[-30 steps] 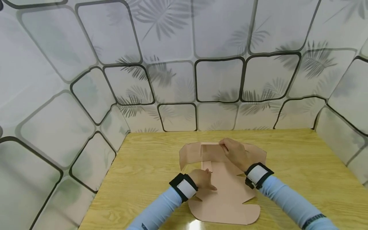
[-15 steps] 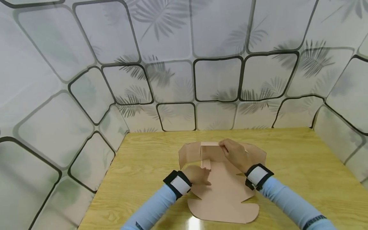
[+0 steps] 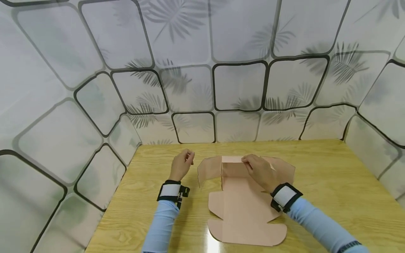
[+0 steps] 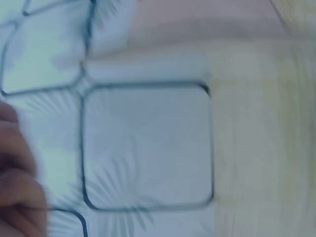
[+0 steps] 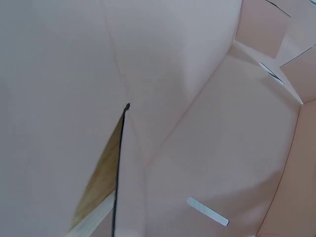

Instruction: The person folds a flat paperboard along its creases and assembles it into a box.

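Observation:
A flat, partly folded cardboard box (image 3: 242, 211) lies on the wooden table, its far panel (image 3: 234, 170) raised with a wing flap at each side. My right hand (image 3: 261, 172) pinches the top edge of that panel, right of its middle. Raised off the table, my left hand (image 3: 181, 165) is left of the box and apart from it, fingers loosely curled with nothing visible in them. Several curled fingers (image 4: 17, 177) show at the edge of the left wrist view. The right wrist view shows cardboard creases and a slot (image 5: 208, 211) close up; the right hand is not seen there.
The wooden table (image 3: 152, 218) extends to both sides of the box. A patterned curtain (image 3: 238, 88) with dark-outlined squares and leaves hangs behind and at the sides. The box's left wing flap (image 3: 209, 168) sticks out towards the left hand.
My left hand has left the box's inner left side and moved up and to the left, off the cardboard. The right hand still pinches the far panel in almost the same spot.

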A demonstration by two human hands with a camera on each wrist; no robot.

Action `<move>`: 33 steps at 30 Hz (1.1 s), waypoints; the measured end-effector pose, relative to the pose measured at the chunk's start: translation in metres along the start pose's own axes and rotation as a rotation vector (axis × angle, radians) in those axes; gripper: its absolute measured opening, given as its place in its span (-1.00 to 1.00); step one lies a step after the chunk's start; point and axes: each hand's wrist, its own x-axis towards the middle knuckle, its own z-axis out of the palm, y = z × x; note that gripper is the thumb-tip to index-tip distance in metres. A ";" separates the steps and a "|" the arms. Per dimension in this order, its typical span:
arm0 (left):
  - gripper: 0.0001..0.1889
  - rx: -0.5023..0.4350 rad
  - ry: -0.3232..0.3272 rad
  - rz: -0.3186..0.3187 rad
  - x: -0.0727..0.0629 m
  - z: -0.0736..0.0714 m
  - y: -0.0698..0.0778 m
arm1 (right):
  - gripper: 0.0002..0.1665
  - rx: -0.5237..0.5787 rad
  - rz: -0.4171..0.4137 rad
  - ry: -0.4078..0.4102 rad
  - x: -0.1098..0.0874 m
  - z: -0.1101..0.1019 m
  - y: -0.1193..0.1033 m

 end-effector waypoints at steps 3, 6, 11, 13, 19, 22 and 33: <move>-0.74 0.156 -0.241 -0.053 -0.004 0.006 -0.016 | -0.72 -0.014 0.000 0.009 -0.002 0.000 -0.001; -0.53 0.146 -0.440 -0.009 -0.006 0.016 -0.021 | -0.72 -0.027 0.003 0.010 -0.004 0.000 -0.001; -0.42 0.081 -0.469 0.076 -0.003 0.026 -0.009 | -0.73 -0.026 0.011 -0.005 -0.006 0.000 -0.002; -0.39 0.054 -0.475 0.098 0.000 0.029 -0.003 | -0.73 -0.022 0.008 -0.004 -0.006 0.001 -0.002; -0.26 0.006 -0.632 0.107 0.006 0.039 0.009 | -0.72 -0.009 -0.001 0.025 -0.003 0.002 -0.004; -0.12 -0.028 -0.714 0.069 0.007 0.044 0.014 | -0.70 -0.008 -0.012 0.044 -0.002 0.003 -0.004; 0.02 -0.015 -0.459 -0.011 0.006 0.076 0.029 | -0.72 -0.002 -0.023 0.070 -0.002 0.004 -0.001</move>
